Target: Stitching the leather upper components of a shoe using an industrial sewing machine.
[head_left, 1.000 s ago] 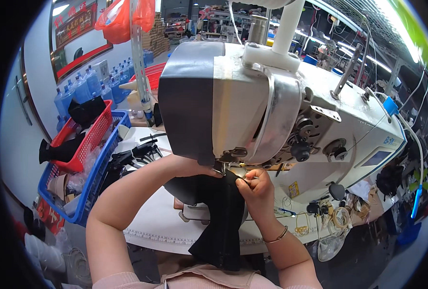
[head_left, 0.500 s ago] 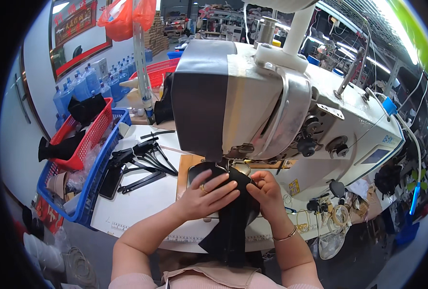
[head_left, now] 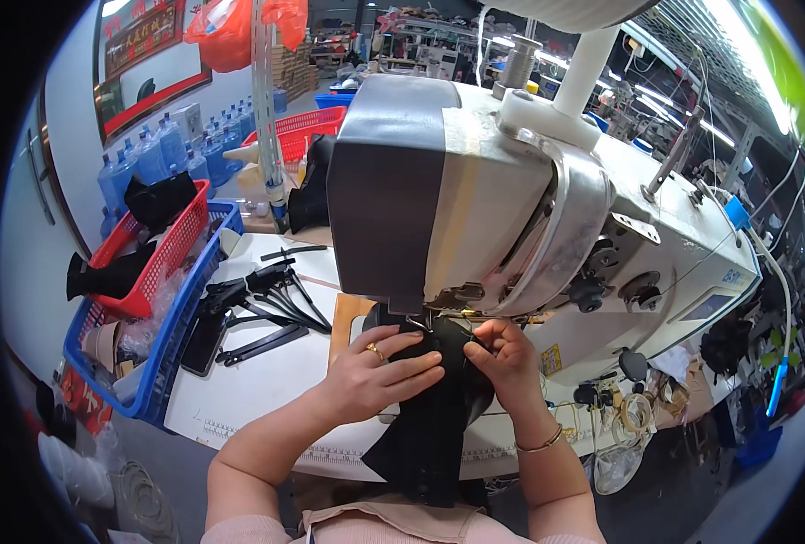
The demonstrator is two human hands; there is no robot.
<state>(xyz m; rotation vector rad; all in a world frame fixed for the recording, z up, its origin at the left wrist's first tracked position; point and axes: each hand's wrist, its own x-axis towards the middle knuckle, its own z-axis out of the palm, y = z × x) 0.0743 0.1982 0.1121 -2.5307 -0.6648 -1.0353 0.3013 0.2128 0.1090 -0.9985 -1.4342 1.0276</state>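
Observation:
A black fabric piece (head_left: 439,399) lies under the presser foot (head_left: 423,324) of a large white and grey sewing machine (head_left: 475,190), its long end hanging over the table's front edge toward me. My left hand (head_left: 380,367), a ring on one finger, rests on the fabric's left side with fingers stretched out. At the right edge of the same piece, close to the needle area, my right hand (head_left: 504,361) is closed, thumb against forefinger, pinching that edge. A thin pale thread seems to run by its fingertips. The machine head and my fingers partly hide the stitching spot.
Left on the white table (head_left: 266,399) lie black straps (head_left: 298,304) and a dark phone (head_left: 205,343). Beyond them stands a blue basket (head_left: 149,381) with a red basket (head_left: 162,258) holding black pieces. Cords and small tools (head_left: 634,399) clutter the right side.
My left fingers have drawn slightly closer together and lower on the fabric. The right hand keeps its pinch, slightly shifted. The view has moved a little, so the machine appears farther right.

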